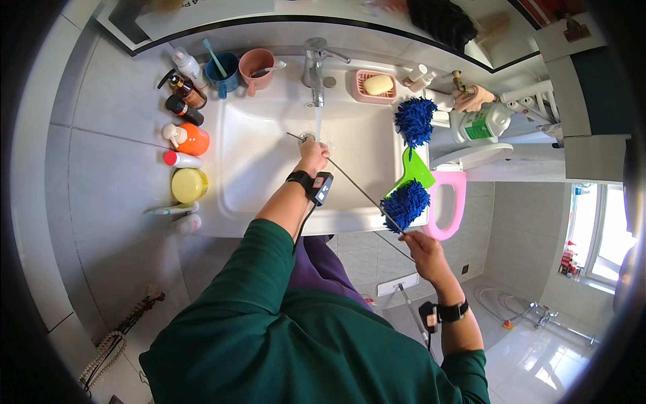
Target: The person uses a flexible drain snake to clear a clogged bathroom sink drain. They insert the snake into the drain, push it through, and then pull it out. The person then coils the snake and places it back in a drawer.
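Note:
A thin dark metal rod (356,187) slants across the white sink (262,175). My left hand (312,157) is closed around it over the basin, close to the drain (307,137), and its tip sticks out past my fingers. From the chrome faucet (315,71) a thin stream of water runs down by that hand. Past the sink's front right corner, my right hand (424,254) grips the other end of the rod. Just above the right hand lies a blue shaggy microfibre head (406,205), beside a bright green plastic piece (414,170).
Another blue shaggy head (416,121) lies on the sink's right rim, near a pink soap dish (375,87). Along the left rim stand several bottles, including an orange pump bottle (192,139). A blue cup (224,75) and a pink cup (257,70) stand behind. A pink toilet seat (457,202) is at right.

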The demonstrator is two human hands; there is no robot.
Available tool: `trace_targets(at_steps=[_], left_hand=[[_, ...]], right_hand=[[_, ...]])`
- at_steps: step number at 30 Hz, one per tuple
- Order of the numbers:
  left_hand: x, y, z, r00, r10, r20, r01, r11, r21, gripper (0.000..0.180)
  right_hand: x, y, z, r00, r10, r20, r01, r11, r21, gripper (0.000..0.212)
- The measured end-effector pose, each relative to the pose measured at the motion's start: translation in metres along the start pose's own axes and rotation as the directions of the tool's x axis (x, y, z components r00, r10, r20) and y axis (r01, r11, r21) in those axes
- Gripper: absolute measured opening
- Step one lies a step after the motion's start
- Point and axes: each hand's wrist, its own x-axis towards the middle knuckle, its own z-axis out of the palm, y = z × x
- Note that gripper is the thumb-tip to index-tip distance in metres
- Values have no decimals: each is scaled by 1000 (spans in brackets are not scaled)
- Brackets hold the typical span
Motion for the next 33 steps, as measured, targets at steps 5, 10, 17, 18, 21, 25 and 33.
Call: trace_targets(at_steps=[5, 10, 17, 18, 21, 25, 33], left_hand=[[5, 4, -11, 997, -49, -55, 52, 997, 52, 16], [15, 16, -1, 998, -49, 38, 48, 998, 30, 22], [18, 24, 6, 996, -87, -22, 79, 966, -246, 13], [18, 23, 8, 994, -106, -31, 90, 943, -322, 12], [14, 19, 12, 994, -67, -81, 37, 945, -326, 14], [0, 18, 9, 999, -25, -33, 17, 972, -234, 14], [-47, 9, 8, 989, 61, 134, -22, 962, -272, 31]], right_hand=[[-48, -2, -24, 999, 42, -10, -43, 998, -49, 13], [-76, -2, -38, 995, 103, 3, -103, 994, -47, 13], [-78, 12, -32, 987, 160, -14, -159, 985, 62, 14], [-75, 15, -29, 987, 160, -9, -159, 985, 73, 15], [-61, 22, -20, 997, 83, -11, -82, 995, 55, 16], [-37, 28, -8, 989, 140, 42, -140, 990, -13, 17], [64, 41, 40, 1000, 13, -9, -12, 997, 75, 22]])
